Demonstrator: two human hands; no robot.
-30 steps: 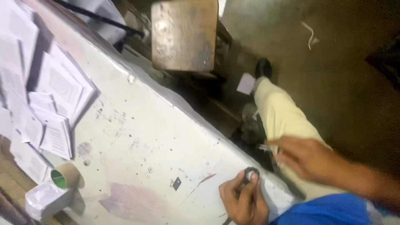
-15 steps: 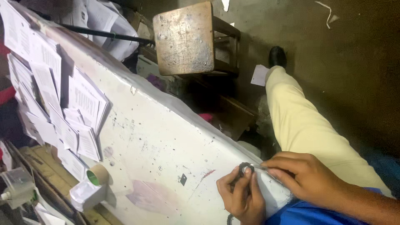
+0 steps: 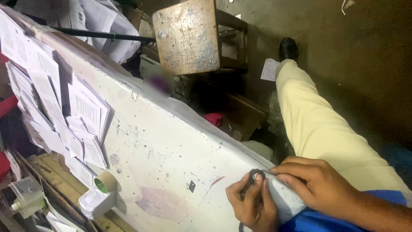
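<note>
My left hand [image 3: 251,205] rests on the near edge of a stained white table [image 3: 171,146] and pinches a small dark ring-shaped piece [image 3: 256,174] with a dark cord trailing down from it. My right hand [image 3: 315,184] comes in from the right and holds a thin metal needle-like tool [image 3: 270,172] whose tip touches the ring. Both hands meet at the table's near right corner.
Several stacks of printed paper booklets [image 3: 60,111] lie along the table's left side. A roll of tape [image 3: 105,181] and a small white box [image 3: 96,202] sit near them. A worn wooden stool [image 3: 189,36] stands beyond the table. My leg in cream trousers [image 3: 322,124] stretches over the dark floor.
The view has swung, so the table and stool sit differently in frame. My right hand has moved from beside my knee over to the ring in my left hand.
</note>
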